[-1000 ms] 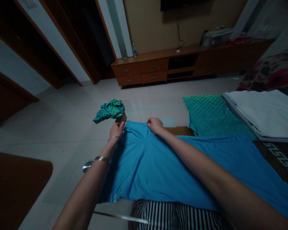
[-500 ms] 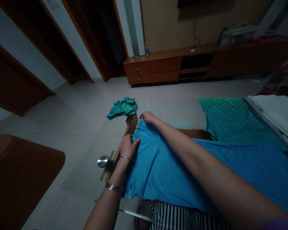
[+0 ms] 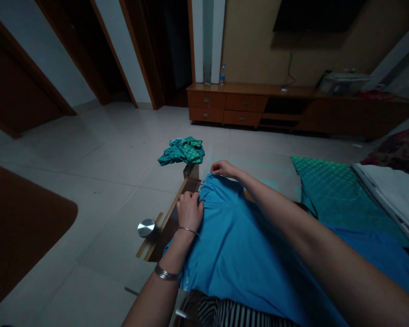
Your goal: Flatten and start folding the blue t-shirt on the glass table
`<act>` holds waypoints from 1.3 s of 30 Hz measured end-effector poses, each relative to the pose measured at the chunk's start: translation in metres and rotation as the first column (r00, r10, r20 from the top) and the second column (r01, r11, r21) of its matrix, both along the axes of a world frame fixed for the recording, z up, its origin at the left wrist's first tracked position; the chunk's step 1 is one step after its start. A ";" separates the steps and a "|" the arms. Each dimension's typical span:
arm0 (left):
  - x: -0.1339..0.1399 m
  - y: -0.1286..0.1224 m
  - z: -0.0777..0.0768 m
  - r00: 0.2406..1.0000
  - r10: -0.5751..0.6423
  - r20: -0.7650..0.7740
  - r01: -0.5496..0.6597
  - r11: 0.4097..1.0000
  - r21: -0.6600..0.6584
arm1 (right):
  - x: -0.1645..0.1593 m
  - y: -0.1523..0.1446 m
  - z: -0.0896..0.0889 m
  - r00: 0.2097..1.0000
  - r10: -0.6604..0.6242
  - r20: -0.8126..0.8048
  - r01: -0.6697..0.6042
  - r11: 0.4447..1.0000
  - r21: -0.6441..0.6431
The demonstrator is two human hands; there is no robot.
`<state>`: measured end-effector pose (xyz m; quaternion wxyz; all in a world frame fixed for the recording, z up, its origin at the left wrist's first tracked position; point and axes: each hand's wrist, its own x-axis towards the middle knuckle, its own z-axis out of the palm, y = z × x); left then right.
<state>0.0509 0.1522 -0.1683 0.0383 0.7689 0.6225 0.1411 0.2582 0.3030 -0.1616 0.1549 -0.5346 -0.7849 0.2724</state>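
Note:
A blue garment [image 3: 231, 240] with white lettering near its lower left edge stretches over the glass-topped table and down toward striped cloth at the bottom. My left hand [image 3: 190, 211] grips its left edge, fingers curled, the fabric puckered beside the thumb. Farther out, my right hand [image 3: 224, 169] pinches the far corner between thumb and fingers. Between the two hands the cloth is gathered in creases. My right forearm crosses above the garment and hides part of it.
A crumpled green garment [image 3: 184, 151] lies beyond the table's wooden end [image 3: 191, 172]. A round metal disc [image 3: 146, 228] sits at the table's left side. Flat green cloth [image 3: 341, 195] and folded white cloth [image 3: 388, 195] lie at right. A brown seat [image 3: 27, 227] stands at left.
Both hands have shifted slightly right in the picture with the garment, and its near part now looks lifted off the table. The view has tilted up, showing more of the wall screen.

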 end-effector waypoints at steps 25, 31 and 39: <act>-0.013 0.031 -0.010 0.747 -0.050 0.663 0.216 0.961 -0.171 | 0.004 -0.012 0.022 0.630 -0.374 -0.680 0.097 0.907 -0.410; -0.019 0.037 -0.014 0.478 0.105 0.872 0.293 0.917 -0.271 | 0.011 -0.015 0.016 0.640 -0.404 -0.654 0.183 0.906 -0.381; -0.020 0.038 -0.014 0.763 0.190 0.618 -0.042 0.968 -0.246 | -0.009 0.007 -0.010 0.890 -0.397 -0.223 0.399 0.916 -0.040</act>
